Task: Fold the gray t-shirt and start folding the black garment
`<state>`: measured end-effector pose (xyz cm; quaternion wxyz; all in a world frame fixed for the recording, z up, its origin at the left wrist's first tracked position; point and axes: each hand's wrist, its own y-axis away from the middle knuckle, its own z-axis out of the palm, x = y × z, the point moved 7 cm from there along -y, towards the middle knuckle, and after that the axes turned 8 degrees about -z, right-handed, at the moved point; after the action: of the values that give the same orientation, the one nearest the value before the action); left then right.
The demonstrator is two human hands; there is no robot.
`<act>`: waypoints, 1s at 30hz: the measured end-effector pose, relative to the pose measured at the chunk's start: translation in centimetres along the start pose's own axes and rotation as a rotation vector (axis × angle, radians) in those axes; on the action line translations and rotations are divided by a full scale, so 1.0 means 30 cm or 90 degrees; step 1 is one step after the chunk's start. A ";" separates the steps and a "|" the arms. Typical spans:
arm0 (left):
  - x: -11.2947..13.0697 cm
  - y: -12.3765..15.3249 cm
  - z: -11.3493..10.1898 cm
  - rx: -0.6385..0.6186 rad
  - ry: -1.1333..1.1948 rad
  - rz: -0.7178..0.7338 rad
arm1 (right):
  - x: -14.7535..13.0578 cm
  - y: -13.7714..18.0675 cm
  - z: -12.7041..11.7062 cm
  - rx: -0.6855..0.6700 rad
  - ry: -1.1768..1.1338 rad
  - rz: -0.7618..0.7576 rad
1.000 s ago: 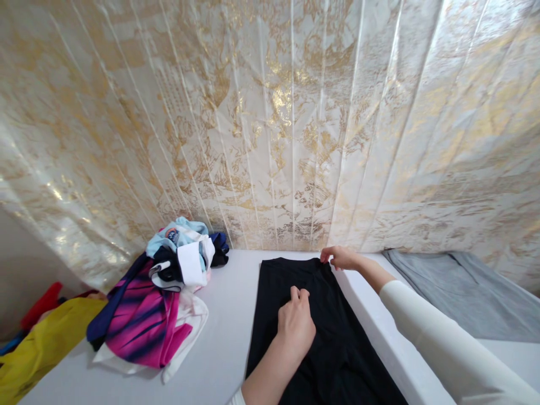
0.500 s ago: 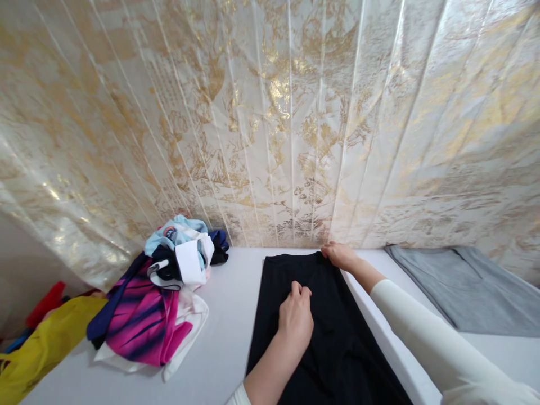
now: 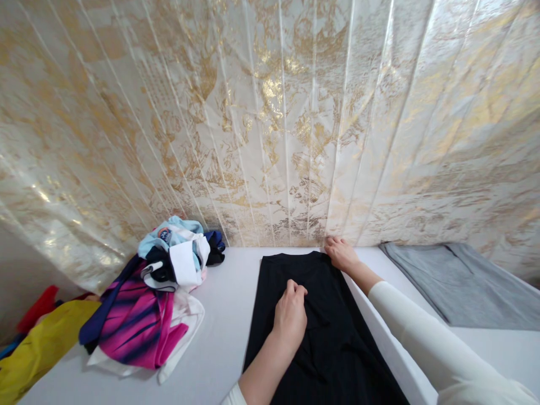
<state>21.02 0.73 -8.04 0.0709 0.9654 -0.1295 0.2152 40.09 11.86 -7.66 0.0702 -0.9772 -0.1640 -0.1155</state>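
Observation:
A black garment lies flat and lengthwise on the white surface in front of me. My left hand rests on its middle with the fingers curled, pinching the black cloth. My right hand reaches to the garment's far right corner near the wall, fingers closed on the cloth's edge.
A heap of clothes, pink, navy, white and light blue, lies at the left. Yellow cloth and red cloth sit at the far left. A grey garment lies flat at the right. A gold-patterned curtain hangs behind.
My right hand has slid the garment's far corner a little further toward the curtain. My left hand has stayed on the cloth's middle, shifting slightly left.

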 end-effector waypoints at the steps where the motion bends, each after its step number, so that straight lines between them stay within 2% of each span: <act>1: 0.009 0.009 -0.007 0.000 0.003 0.011 | 0.000 0.001 -0.002 -0.003 -0.004 -0.001; 5: 0.067 0.055 -0.018 -0.016 -0.002 0.078 | -0.001 0.010 -0.013 -0.014 -0.028 -0.015; 10: 0.066 0.050 -0.032 -0.018 -0.027 0.014 | -0.007 0.012 -0.011 -0.019 -0.059 -0.026; 16: -0.032 0.024 -0.196 0.004 -0.050 -0.018 | -0.002 0.008 0.005 -0.007 -0.071 0.006; 18: -0.047 0.035 -0.223 -0.006 -0.053 -0.006 | -0.003 0.008 0.006 -0.009 -0.075 0.009; 20: -0.019 0.054 -0.190 -0.053 -0.049 0.062 | -0.005 0.010 0.004 -0.013 -0.076 0.015; 23: 0.055 0.080 -0.084 -0.103 -0.074 0.170 | -0.010 0.016 -0.002 -0.017 -0.073 0.023; 26: 0.094 0.076 -0.016 -0.065 -0.110 0.175 | -0.018 0.022 -0.005 -0.019 -0.067 0.028; 28: 0.097 0.071 -0.017 -0.038 -0.101 0.161 | -0.020 0.025 -0.005 -0.020 -0.065 0.030; 30: 0.078 0.071 -0.051 -0.015 -0.079 0.131 | -0.019 0.025 -0.003 -0.020 -0.066 0.032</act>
<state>21.85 -1.51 -5.47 0.0520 0.9575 -0.2343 0.1598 39.80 10.98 -7.78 0.0493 -0.9866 -0.1412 -0.0658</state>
